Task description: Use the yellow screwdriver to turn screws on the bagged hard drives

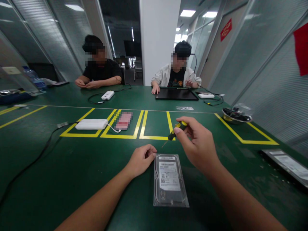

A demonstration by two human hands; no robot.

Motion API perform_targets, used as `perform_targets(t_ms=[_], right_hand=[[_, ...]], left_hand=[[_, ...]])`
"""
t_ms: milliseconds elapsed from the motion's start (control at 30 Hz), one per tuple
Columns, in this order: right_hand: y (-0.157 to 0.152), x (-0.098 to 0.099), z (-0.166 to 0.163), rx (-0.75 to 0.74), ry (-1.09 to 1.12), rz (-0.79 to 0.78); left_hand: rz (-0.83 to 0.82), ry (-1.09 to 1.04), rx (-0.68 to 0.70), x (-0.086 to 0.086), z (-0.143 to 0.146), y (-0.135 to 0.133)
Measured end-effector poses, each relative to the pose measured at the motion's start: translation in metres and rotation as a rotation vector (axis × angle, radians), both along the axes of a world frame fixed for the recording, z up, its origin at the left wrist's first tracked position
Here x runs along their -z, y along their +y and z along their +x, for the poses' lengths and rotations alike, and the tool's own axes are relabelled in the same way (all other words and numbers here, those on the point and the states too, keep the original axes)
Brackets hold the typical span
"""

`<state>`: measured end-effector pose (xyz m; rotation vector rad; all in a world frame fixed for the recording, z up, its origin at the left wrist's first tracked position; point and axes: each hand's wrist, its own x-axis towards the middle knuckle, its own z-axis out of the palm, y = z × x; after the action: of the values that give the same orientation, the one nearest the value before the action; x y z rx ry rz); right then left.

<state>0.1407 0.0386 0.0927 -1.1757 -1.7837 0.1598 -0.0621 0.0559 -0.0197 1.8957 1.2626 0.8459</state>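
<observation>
A silver hard drive (170, 179) with a white label lies flat on the green table (72, 166), right in front of me. My left hand (141, 159) rests at its top left corner, fingers curled against the edge. My right hand (198, 142) hovers above the drive's top right and grips a small screwdriver (175, 131) with a yellow and black handle. Its thin tip points down and left, toward the drive's top edge, and ends just short of my left fingers.
Yellow tape boxes mark the table; a white power bank (91, 124) and a pink device (124, 120) lie in them. A metal bowl (236, 116) sits right, another flat drive (286, 165) at the right edge. Two people sit opposite, one behind a black panel (176, 94).
</observation>
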Motion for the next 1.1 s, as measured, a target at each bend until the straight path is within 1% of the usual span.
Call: perform_targets(t_ms=[100,233,467,767,1100], right_hand=[[0.006,0.005,-0.007,0.016,-0.039,0.045],[0.015,0.017,-0.011,0.003,-0.048,0.084],[0.026,0.033,-0.010,-0.016,-0.043,0.055],[0.029,0.038,-0.014,-0.048,-0.027,0.022],[0.028,0.039,-0.013,-0.025,-0.056,0.026]], left_hand=[[0.002,-0.015,0.003,0.001,0.000,0.000],[0.010,0.014,-0.001,0.002,0.001,0.001],[-0.002,0.035,-0.006,0.002,0.001,0.003],[-0.001,0.037,-0.005,0.000,0.001,0.002],[0.001,0.018,0.006,0.002,0.000,0.003]])
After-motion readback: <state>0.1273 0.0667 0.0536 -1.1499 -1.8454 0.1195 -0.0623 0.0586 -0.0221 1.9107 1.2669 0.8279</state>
